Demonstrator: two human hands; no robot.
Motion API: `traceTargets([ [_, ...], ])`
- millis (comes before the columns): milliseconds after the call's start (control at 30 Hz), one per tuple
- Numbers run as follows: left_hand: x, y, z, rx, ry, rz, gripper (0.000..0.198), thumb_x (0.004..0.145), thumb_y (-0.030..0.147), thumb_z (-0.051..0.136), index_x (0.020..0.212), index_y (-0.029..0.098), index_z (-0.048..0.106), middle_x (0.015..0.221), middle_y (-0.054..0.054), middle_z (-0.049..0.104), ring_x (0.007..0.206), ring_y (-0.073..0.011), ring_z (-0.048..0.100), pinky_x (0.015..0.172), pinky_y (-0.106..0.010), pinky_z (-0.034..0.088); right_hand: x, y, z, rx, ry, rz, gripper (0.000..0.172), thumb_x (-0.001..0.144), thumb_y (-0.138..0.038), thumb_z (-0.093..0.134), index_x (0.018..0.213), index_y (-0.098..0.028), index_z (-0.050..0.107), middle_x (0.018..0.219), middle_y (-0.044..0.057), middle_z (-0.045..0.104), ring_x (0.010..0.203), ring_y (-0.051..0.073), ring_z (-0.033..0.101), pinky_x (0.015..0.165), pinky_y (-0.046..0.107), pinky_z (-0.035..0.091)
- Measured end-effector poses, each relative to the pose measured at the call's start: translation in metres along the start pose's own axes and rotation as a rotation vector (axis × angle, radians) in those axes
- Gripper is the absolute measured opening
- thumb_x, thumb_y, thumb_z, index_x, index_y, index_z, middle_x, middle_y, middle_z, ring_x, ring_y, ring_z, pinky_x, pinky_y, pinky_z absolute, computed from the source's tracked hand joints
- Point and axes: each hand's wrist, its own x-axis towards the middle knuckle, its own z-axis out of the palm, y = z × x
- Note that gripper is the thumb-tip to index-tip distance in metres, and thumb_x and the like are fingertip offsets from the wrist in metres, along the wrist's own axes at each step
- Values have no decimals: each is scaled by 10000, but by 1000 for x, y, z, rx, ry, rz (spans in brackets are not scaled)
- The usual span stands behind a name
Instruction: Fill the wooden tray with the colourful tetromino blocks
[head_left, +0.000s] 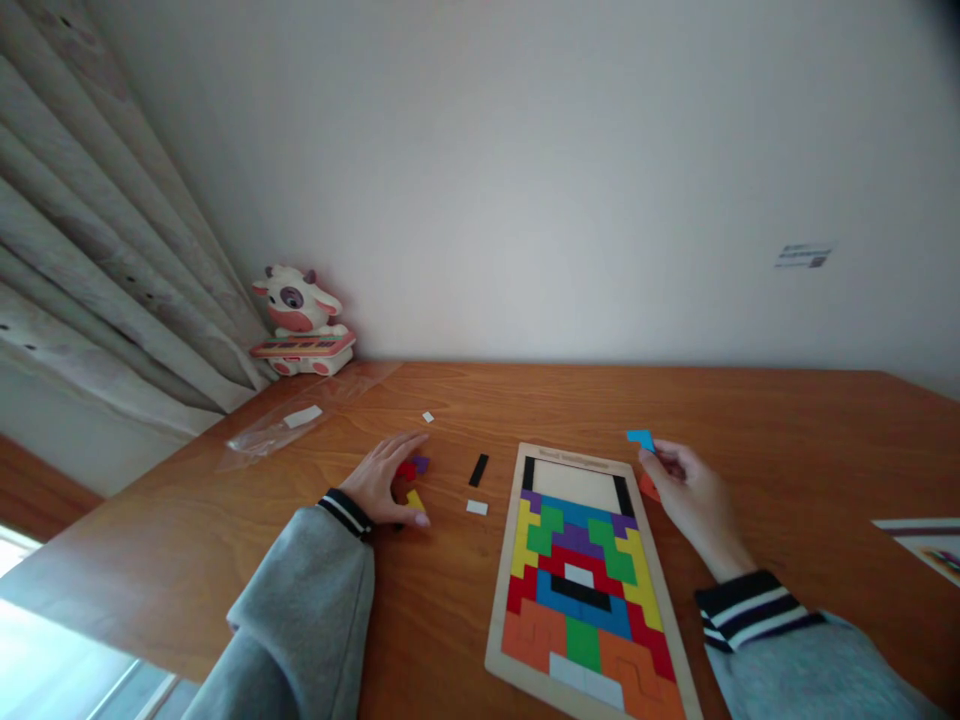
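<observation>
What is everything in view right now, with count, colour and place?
puzzle board: 1, wooden, mostly filled, table centre
blue piece: 1, blue, in right fingertips
orange piece: 1, orange, under right hand
loose pieces: 3, red, purple, yellow, under left fingers
black piece: 1, black, left of board
white pieces: 2, white, left of board
plastic bag: 1, clear, back left
cow toy: 1, white-pink, back-left corner
paper: 1, right edge
table: 1, brown
curtain: 1, beige, left
left hand: grey sleeve, open
right hand: grey sleeve, pinching
</observation>
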Motion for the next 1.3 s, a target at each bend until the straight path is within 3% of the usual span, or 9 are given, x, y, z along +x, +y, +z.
traceTargets([
  [100,-8,-5,14,48,-102,-63,1283,480,785,745,1507,157,300,1534,-226,318,1397,-435,315,1134,-599,253,3,6,1,15,10,31,409,832,-529,557,1011,-174,649,950,123,717,836,251,670,757,395,539],
  [200,2,9,31,85,-103,-90,1151,601,784,680,1513,196,294,1554,-203,288,1424,-411,276,1149,-625,173,1,7,5,15,-26,4,398,844,-521,547,1025,-180,645,960,122,716,836,247,667,742,391,540],
  [333,27,35,46,66,-22,-95,816,826,678,558,1465,201,386,1530,-173,357,1416,-342,326,1165,-575,204,-2,1,10,15,-113,-52,373,856,-499,534,1027,-184,636,954,112,715,829,238,661,746,390,534],
  [500,59,51,53,-9,55,-142,555,937,554,463,1318,157,538,1420,-166,503,1342,-302,442,1147,-529,288,-2,-5,8,38,-80,-75,499,855,-512,524,1212,-163,557,911,94,698,762,215,642,701,365,526],
  [600,67,50,52,-141,114,-144,462,979,477,407,1261,149,568,1305,-147,598,1258,-267,529,1104,-471,378,0,-2,4,45,-51,-75,549,864,-517,513,1285,-164,508,899,82,694,741,202,641,687,350,523],
  [767,50,32,35,-348,156,-38,420,927,440,517,1256,189,588,1209,-109,663,1134,-239,619,1011,-402,482,9,16,-9,-70,-31,-45,430,830,-499,529,1098,-177,624,949,114,727,796,235,676,742,387,537],
  [933,33,15,23,-280,85,85,335,820,407,681,1108,240,715,1202,-85,679,1144,-252,613,1022,-425,472,17,31,-24,-217,-108,-15,398,827,-488,507,1039,-189,660,984,131,740,841,274,688,765,423,534],
  [1033,34,10,26,-240,80,82,222,851,426,657,988,290,766,1148,-62,702,1099,-239,633,986,-422,496,17,33,-25,-246,-134,-31,434,851,-491,488,1132,-194,632,983,116,740,846,266,689,775,419,530],
  [1300,42,16,32,-90,171,210,213,927,372,584,961,265,766,982,-66,723,944,-204,640,867,-361,526,13,29,-23,-383,-135,-208,344,864,-422,478,988,-183,691,937,118,693,788,246,652,762,415,524],
])
